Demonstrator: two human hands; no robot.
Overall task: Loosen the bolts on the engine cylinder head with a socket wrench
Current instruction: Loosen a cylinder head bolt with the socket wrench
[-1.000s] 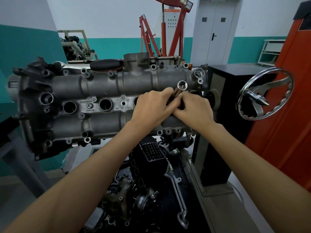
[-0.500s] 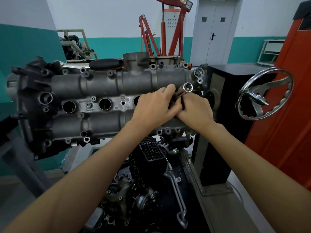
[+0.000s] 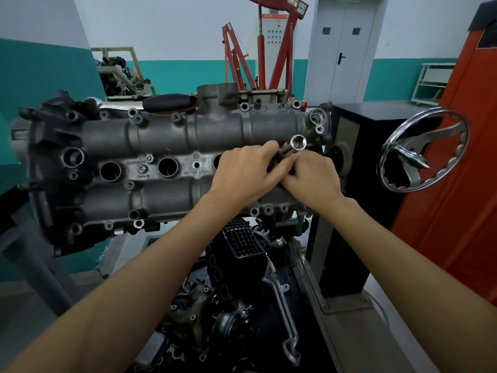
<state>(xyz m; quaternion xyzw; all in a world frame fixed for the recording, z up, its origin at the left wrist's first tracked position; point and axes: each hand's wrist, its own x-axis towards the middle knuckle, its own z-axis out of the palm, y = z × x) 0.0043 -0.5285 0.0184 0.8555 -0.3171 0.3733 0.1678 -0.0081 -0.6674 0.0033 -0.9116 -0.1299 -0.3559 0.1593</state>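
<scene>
Gripping the socket wrench (image 3: 291,149) with both hands, left hand (image 3: 247,170) and right hand (image 3: 312,176) touching, I keep each grip clamped round it against the cylinder head (image 3: 161,141), near its right end.

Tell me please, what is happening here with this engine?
A person works at the engine cylinder head, mounted on a stand. Both hands meet near its right end: the left hand and the right hand together hold a socket wrench, its open socket end pointing up. It does not appear seated on any bolt yet.
</scene>
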